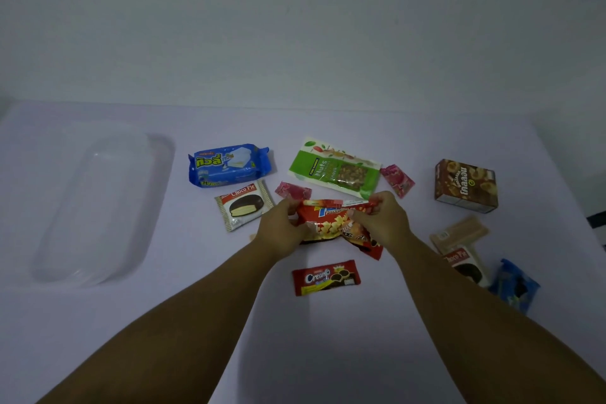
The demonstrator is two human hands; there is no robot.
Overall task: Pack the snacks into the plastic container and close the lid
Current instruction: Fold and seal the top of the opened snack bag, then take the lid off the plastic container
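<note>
A red potato snack bag [331, 223] is in the middle of the table, gripped at its left edge by my left hand [282, 229] and at its right edge by my right hand [383, 223]. The clear plastic container [98, 203] lies far left, apart from both hands; whether its lid is on I cannot tell. Around the bag lie a blue wafer pack [229, 165], a Choco Pie [244, 205], a green nuts pouch [337, 170], two pink candy packets [292, 191] [397, 180] and a red Creamo pack [326, 277].
At the right stand a brown snack box [465, 185], a tan wafer pack [459, 233], a second Choco Pie [469, 264] and a blue cookie pack [515, 285]. The table's right edge runs past them. A plain wall rises behind the table.
</note>
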